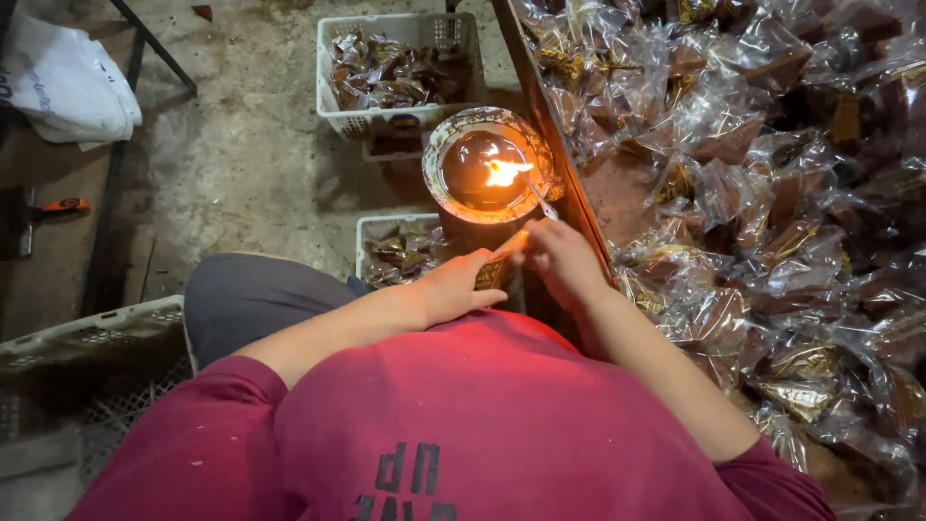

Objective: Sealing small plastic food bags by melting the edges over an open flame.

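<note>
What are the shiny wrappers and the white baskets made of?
The wrappers look like thin clear plastic film: glossy, crinkled, brown pieces showing through. The white baskets look like hard moulded plastic, matte, with lattice holes in the walls. Both hands hold one packet.

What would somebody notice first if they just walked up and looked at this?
The bright little flame burning in the round bowl near the top middle catches the eye first. Just below it, the left hand and right hand hold a small clear packet together. On the right, a big heap of shiny wrapped brown sweets covers the table, and a white basket above the bowl holds more.
</note>
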